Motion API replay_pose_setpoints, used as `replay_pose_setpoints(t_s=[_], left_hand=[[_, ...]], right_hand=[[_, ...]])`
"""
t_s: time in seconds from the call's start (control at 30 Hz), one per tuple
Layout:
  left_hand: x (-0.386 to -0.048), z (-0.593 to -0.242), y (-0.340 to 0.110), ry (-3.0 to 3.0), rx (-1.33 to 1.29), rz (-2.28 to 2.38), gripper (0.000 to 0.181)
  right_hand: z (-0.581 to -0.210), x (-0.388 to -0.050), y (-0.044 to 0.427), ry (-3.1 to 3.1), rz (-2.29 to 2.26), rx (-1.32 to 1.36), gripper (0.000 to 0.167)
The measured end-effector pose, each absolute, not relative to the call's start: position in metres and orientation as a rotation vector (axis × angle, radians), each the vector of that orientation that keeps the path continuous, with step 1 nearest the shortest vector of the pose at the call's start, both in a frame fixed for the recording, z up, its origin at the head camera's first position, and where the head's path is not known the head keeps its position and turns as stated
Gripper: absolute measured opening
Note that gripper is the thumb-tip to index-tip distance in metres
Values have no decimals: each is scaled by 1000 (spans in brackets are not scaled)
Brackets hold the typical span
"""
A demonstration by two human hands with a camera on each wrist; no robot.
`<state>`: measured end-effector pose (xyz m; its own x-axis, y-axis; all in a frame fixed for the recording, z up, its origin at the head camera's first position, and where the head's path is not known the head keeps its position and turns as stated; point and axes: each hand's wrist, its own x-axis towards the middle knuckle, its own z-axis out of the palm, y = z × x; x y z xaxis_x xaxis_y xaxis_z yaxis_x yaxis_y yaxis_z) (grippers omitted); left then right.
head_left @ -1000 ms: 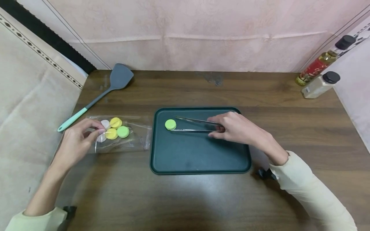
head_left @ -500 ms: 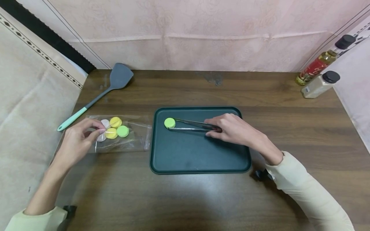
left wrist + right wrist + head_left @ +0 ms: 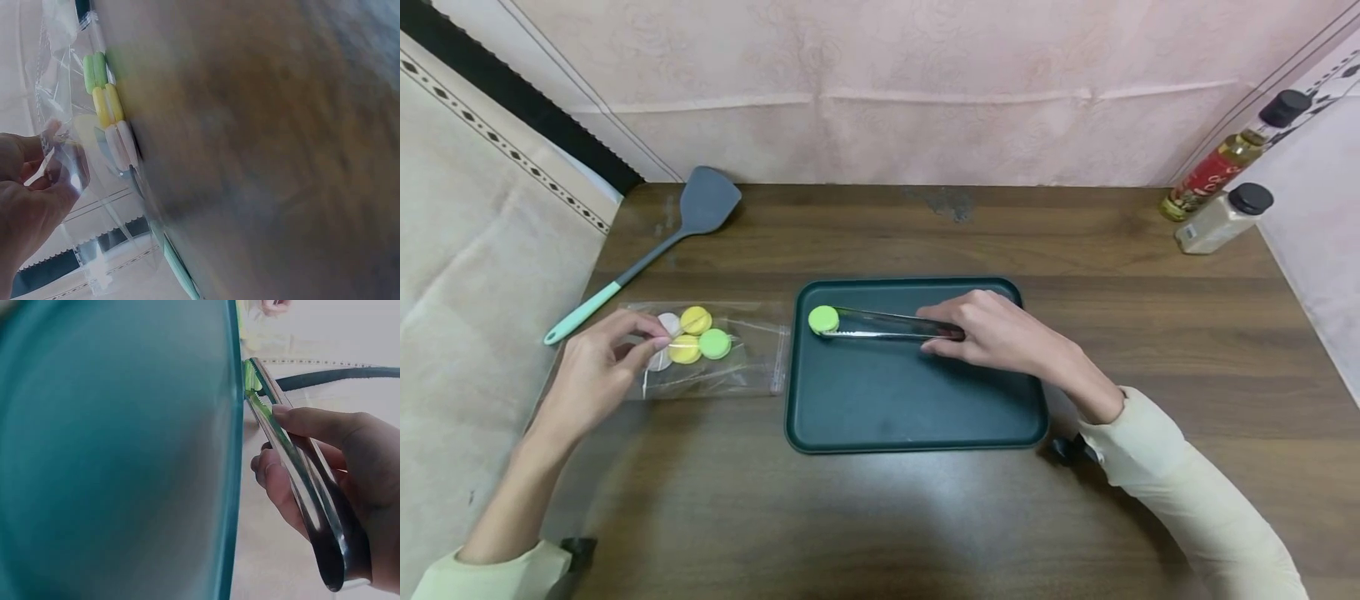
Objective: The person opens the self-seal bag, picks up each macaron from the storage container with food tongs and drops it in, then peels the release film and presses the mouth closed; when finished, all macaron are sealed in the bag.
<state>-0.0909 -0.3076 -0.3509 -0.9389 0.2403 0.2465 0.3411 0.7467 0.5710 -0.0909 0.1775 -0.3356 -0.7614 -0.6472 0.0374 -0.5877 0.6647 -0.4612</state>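
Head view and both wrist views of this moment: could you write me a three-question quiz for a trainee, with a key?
1. What does the right hand hold, and what is at its tips?
2. True or false: the left hand grips the spatula.
3. How many yellow discs show in the plastic bag? A) one B) two C) four

Key:
1. Metal tongs, with a green disc at the tips.
2. False; it pinches the plastic bag.
3. B
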Motion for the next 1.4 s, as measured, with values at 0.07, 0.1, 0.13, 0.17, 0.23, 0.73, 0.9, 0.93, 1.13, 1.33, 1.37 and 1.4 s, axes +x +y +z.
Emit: replay_pose_setpoints(t_s=[0.07, 0.1, 0.13, 0.17, 0.23, 0.73, 0.9, 0.93, 1.13, 1.33, 1.37, 1.4], left_hand=[[-90, -351, -308, -2788, -460, -958, 11], [-90, -351, -308, -2789, -456, -960, 11], [-89, -351, -308, -2789, -453, -960, 11], [-89, -351, -308, -2789, -449, -961, 11], [-88, -352, -308, -2789, -443, -964, 10], [-87, -352, -309, -2792, -440, -967, 8], [-88, -352, -309, -2790, -442, -972, 7], [-88, -352, -309, -2790, -440, -972, 8], [-89, -351, -311, -2778, -436, -994, 14], [-90, -350, -310, -2787, -435, -988, 10], [-90, -350, -310, -2787, -438, -988, 9], [-90, -350, -309, -2785, -441, -990, 9]], right_hand=[[-333, -92, 171, 2727, -702, -1049, 45], [-331, -92, 168, 2717, -709, -1062, 45], [-330, -93, 164, 2707, -715, -1072, 44], [-330, -94, 161, 2698, -721, -1084, 44], [-328, -95, 154, 2679, -733, -1103, 44], [-332, -109, 103, 2581, -676, -1195, 38], [-332, -114, 92, 2586, -658, -1189, 35], [-333, -115, 91, 2588, -654, -1185, 34], [-333, -117, 93, 2588, -643, -1148, 29], [-331, -118, 87, 2616, -639, -1152, 35], [-330, -118, 85, 2625, -635, -1156, 36], [-330, -119, 82, 2635, -632, -1159, 37]])
